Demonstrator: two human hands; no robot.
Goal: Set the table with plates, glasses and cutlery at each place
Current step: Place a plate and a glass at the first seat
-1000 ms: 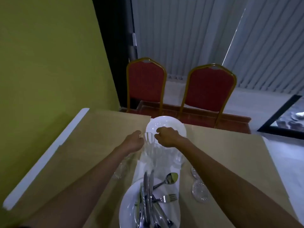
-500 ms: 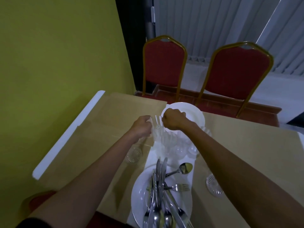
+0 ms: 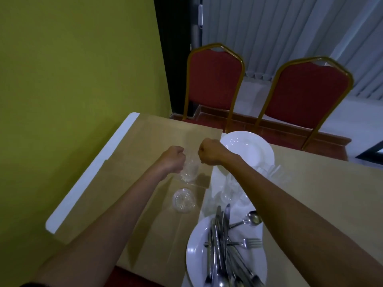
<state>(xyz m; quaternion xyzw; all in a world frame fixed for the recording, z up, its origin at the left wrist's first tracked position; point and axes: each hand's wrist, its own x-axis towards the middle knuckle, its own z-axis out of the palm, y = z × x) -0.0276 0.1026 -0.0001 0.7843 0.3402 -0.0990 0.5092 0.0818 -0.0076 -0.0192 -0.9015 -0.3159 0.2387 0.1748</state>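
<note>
Grips a clear cut-glass tumbler (image 3: 189, 171) in the left hand (image 3: 173, 159), fingers curled round its side, near the middle of the view above the brown paper (image 3: 145, 146) that covers the table; cannot tell whether its base touches the paper. Holds the right hand (image 3: 209, 152) as a fist just at 2 o'clock of that tumbler, knuckles up; cannot tell whether the curled fingers pinch its rim or nothing at all. Close by at 6 o'clock of the held glass, a second tumbler (image 3: 183, 200), upright on the paper and apart from both hands. At 3 o'clock of the right hand, a white far plate (image 3: 250, 150) near the table's far edge. Under the right forearm, between the two plates, a cluster of glasses (image 3: 232, 191) on a white cloth (image 3: 215, 183), too blurred to count. At 5 o'clock of the view, a white near plate (image 3: 196, 255) heaped with knives (image 3: 219, 230), plus a spoon (image 3: 251, 218) with its bowl at the plate's 1 o'clock and a fork (image 3: 249, 243) with tines towards 3 o'clock. Beyond the table from 12 to 2 o'clock, red chairs (image 3: 213, 79) with gold frames; from 9 to 11 o'clock, a yellow-green wall (image 3: 72, 69).
</note>
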